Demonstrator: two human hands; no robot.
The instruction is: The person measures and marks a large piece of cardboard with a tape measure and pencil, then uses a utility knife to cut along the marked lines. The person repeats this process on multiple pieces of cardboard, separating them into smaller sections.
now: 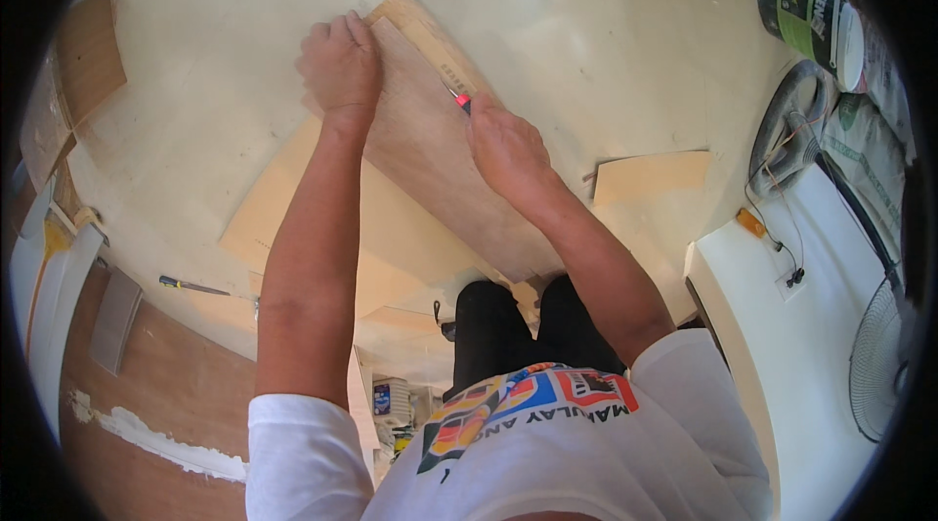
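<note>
My right hand (508,145) is closed around a cutting tool (462,103) with a red and dark handle. Its thin metal tip rests at the line where a brown wooden board (430,140) meets a lighter wood strip (430,32). At the far end of the board, my left hand (342,71) is curled over the corner, gripping or pressing it; its fingertips are partly hidden. Beneath the board lies a large tan sheet (283,194). The board slants from the far left towards my knees.
A screwdriver (195,285) lies on the floor to the left. On the right are a small tan offcut (653,177), a green and black bucket (806,22), a fan (876,360) and a white panel (772,325). Brown wood pieces (93,57) lean at far left.
</note>
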